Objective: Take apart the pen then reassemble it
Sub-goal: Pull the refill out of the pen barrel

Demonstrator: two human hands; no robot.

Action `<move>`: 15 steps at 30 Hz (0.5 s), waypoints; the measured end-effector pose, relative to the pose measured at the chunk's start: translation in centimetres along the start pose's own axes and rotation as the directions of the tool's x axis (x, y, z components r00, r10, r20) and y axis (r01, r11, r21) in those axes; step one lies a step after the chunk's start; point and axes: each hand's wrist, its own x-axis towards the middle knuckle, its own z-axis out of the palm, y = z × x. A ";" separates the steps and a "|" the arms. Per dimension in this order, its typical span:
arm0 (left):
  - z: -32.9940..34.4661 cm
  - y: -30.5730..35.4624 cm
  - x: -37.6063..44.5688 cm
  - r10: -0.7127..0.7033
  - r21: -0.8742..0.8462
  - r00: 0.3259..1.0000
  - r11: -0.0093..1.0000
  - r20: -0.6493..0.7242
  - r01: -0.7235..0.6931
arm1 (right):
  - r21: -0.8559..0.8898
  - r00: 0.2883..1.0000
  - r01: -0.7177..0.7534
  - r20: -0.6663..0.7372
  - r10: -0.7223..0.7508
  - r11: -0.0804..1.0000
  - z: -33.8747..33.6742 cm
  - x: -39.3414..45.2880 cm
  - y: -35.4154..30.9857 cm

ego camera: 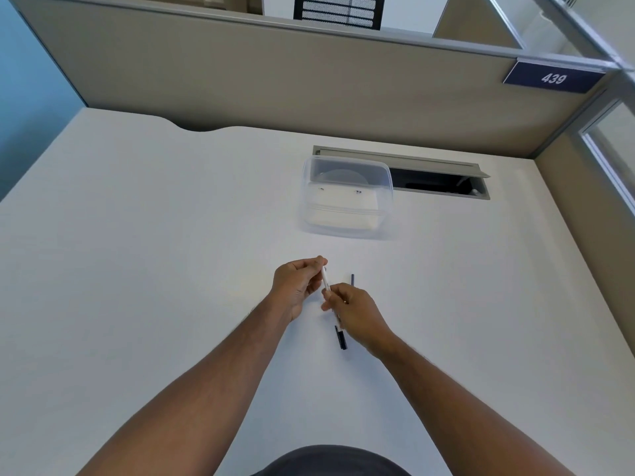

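Observation:
A white pen barrel (325,278) is held a little above the white desk (171,269), between both hands. My left hand (297,283) pinches its far end. My right hand (354,309) grips its near part, which is hidden under the fingers. A dark pen cap (341,337) lies on the desk just below my right hand. A thin dark piece (352,279), likely the ink refill, sticks out behind my right hand; its lower part is hidden.
A clear plastic container (347,201) stands on the desk beyond the hands. Behind it is an open cable slot (436,182) in the desk. A beige partition (275,80) closes the back, with a number sign (553,78).

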 end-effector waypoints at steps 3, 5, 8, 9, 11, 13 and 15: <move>-0.1 -0.1 0.2 0.013 0.021 0.999 1.000 -0.034 -0.012 | -0.014 0.999 -0.047 -0.022 0.047 0.999 -0.2 0.3 -0.4; 0.2 -0.3 0.2 0.018 -0.002 0.997 1.000 -0.072 -0.018 | -0.057 0.994 -0.063 -0.090 0.058 0.996 -0.2 0.5 -0.7; 0.8 0.0 0.4 0.011 -0.076 0.991 0.997 -0.135 -0.022 | -0.174 0.984 -0.074 -0.176 0.043 0.982 0.1 0.3 -0.8; 0.9 0.5 0.7 0.016 -0.120 0.987 0.992 -0.157 -0.036 | -0.231 0.982 -0.075 -0.185 0.032 0.970 0.3 0.1 -0.6; 0.6 2.0 1.4 0.031 -0.175 0.984 0.983 -0.177 -0.063 | -0.262 0.981 -0.088 -0.190 0.038 0.961 0.7 -0.6 0.2; 0.0 3.3 2.0 0.040 -0.176 0.987 0.982 -0.155 -0.068 | -0.182 0.979 -0.116 -0.189 0.081 0.976 0.7 -1.0 1.0; -0.4 3.5 2.1 0.047 -0.118 0.992 0.991 -0.120 -0.061 | -0.112 0.976 -0.123 -0.192 0.100 0.986 0.5 -1.0 1.3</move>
